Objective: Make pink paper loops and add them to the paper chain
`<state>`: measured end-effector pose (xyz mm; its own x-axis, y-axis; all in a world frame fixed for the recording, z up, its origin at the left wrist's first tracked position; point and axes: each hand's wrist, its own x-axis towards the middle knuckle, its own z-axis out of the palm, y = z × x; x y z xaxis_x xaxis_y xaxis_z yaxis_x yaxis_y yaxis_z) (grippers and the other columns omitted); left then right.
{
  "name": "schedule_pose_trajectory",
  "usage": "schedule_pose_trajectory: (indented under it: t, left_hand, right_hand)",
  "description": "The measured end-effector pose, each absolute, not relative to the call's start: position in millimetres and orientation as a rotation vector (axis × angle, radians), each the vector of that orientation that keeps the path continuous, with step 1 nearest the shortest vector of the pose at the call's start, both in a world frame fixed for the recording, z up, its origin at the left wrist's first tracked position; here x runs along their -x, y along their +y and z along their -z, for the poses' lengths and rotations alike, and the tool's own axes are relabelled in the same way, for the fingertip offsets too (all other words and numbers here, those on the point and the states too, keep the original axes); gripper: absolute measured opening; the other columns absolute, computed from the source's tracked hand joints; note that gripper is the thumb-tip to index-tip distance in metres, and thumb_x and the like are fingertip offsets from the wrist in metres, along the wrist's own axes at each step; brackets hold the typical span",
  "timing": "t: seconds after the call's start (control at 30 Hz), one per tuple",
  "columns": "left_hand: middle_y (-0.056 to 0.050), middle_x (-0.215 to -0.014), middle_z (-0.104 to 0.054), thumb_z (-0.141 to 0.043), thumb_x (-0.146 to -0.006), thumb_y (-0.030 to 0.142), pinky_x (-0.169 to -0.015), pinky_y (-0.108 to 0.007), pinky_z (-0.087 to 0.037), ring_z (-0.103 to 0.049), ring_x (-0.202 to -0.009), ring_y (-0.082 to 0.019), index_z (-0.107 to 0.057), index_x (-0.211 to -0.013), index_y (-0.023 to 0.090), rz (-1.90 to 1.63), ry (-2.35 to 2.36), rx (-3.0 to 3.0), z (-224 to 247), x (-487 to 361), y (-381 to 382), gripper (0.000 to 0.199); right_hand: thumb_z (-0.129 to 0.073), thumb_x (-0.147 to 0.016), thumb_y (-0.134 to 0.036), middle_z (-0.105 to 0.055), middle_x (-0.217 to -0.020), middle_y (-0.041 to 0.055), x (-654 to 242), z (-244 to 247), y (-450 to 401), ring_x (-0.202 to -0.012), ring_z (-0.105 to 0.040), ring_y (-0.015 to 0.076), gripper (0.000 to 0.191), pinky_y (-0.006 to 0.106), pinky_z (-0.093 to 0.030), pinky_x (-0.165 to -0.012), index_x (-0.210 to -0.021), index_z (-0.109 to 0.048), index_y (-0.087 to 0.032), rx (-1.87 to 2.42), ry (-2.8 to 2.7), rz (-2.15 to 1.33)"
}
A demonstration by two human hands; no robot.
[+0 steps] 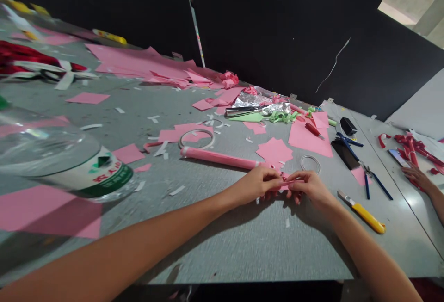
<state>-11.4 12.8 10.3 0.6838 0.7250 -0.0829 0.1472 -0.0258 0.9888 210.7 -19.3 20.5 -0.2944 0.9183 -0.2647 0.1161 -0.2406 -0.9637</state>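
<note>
My left hand [258,185] and my right hand [307,186] meet over the grey table, right of the view's middle. Between them, both sets of fingertips pinch a thin folded piece of pink paper [287,183]. A long pink paper roll [222,157] lies just behind my left hand, its right end reaching the hands. Pink square sheets [274,151] are stacked behind the hands. A ring of tape [310,164] lies behind my right hand. The undersides of the fingers are partly hidden.
A clear plastic bottle [65,154] stands out at the left. On the right are a yellow cutter [367,217], blue-handled pliers [376,182] and a black box [348,126]. Pink sheets [135,59] run along the black partition. Another person's hand [418,176] touches a phone [397,157] at the far right.
</note>
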Motion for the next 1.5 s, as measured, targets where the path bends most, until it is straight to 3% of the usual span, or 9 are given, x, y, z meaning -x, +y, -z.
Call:
schedule_pose_trajectory:
  t: [0.1, 0.4, 0.53, 0.73, 0.83, 1.0, 1.2, 1.5]
  left_hand:
    - [-0.002, -0.063, -0.065, -0.059, -0.093, 0.066, -0.048, -0.024, -0.041, -0.059, -0.050, -0.015, -0.069, -0.081, 0.016, -0.484, 0.736, -1.507, -9, 12, 13, 0.053]
    - [-0.002, -0.063, -0.065, -0.065, -0.091, 0.063, -0.047, -0.023, -0.041, -0.058, -0.049, -0.013, -0.072, -0.081, 0.015, -0.487, 0.734, -1.493, -9, 14, 18, 0.050]
    - [-0.003, -0.068, -0.070, -0.072, -0.088, 0.055, -0.053, -0.024, -0.046, -0.060, -0.054, -0.014, -0.080, -0.099, 0.015, -0.523, 0.743, -1.582, -15, 19, 22, 0.042]
    - [-0.005, -0.072, -0.074, -0.074, -0.083, 0.051, -0.055, -0.026, -0.052, -0.067, -0.058, -0.017, -0.081, -0.102, 0.014, -0.525, 0.772, -1.530, -12, 21, 25, 0.042]
    - [-0.005, -0.073, -0.075, -0.074, -0.083, 0.048, -0.056, -0.027, -0.053, -0.069, -0.059, -0.018, -0.079, -0.106, 0.013, -0.534, 0.770, -1.523, -13, 20, 23, 0.042]
    - [-0.001, -0.066, -0.073, -0.073, -0.080, 0.035, -0.058, -0.027, -0.054, -0.070, -0.059, -0.018, -0.070, -0.107, 0.015, -0.536, 0.766, -1.485, -15, 18, 18, 0.034]
    - [-0.001, -0.068, -0.073, -0.074, -0.082, 0.037, -0.057, -0.026, -0.053, -0.070, -0.059, -0.017, -0.062, -0.095, 0.018, -0.513, 0.708, -1.514, -18, 17, 13, 0.026]
    - [-0.004, -0.075, -0.073, -0.072, -0.090, 0.049, -0.058, -0.026, -0.056, -0.070, -0.062, -0.017, -0.072, -0.108, 0.013, -0.500, 0.691, -1.470, -20, 15, 10, 0.040]
  right_hand:
    - [-0.082, -0.075, -0.033, -0.078, -0.068, 0.0071, -211, -21, -19, -0.044, -0.061, 0.0119, 0.027, 0.023, -0.041, -0.045, -0.092, -0.079, -0.013, 1.314, -1.350, -1.587]
    - [-0.084, -0.075, -0.034, -0.078, -0.069, 0.0077, -212, -22, -19, -0.044, -0.061, 0.0122, 0.029, 0.023, -0.041, -0.045, -0.095, -0.078, -0.013, 1.299, -1.321, -1.587]
    - [-0.084, -0.075, -0.034, -0.077, -0.067, 0.0075, -214, -23, -17, -0.042, -0.059, 0.0116, 0.030, 0.023, -0.041, -0.044, -0.095, -0.078, -0.013, 1.304, -1.268, -1.582]
    - [-0.083, -0.080, -0.041, -0.077, -0.071, 0.0072, -215, -28, -19, -0.047, -0.061, 0.0124, 0.034, 0.024, -0.043, -0.047, -0.100, -0.078, -0.014, 1.325, -1.359, -1.575]
    - [-0.082, -0.083, -0.047, -0.076, -0.075, 0.0061, -216, -30, -19, -0.055, -0.063, 0.0140, 0.034, 0.025, -0.045, -0.052, -0.095, -0.080, -0.016, 1.351, -1.541, -1.524]
    - [-0.080, -0.089, -0.041, -0.063, -0.062, -0.0001, -215, -32, -21, -0.057, -0.053, 0.0133, 0.023, 0.026, -0.036, -0.053, -0.081, -0.082, -0.019, 1.412, -1.892, -1.224]
    - [-0.073, -0.096, -0.052, -0.078, -0.079, 0.0066, -212, -36, -26, -0.064, -0.069, 0.0169, 0.035, 0.027, -0.051, -0.059, -0.093, -0.081, -0.018, 1.353, -1.835, -1.486]
    - [-0.071, -0.097, -0.056, -0.080, -0.077, 0.0075, -212, -30, -25, -0.057, -0.073, 0.0160, 0.038, 0.023, -0.050, -0.051, -0.097, -0.073, -0.017, 1.323, -1.755, -1.569]
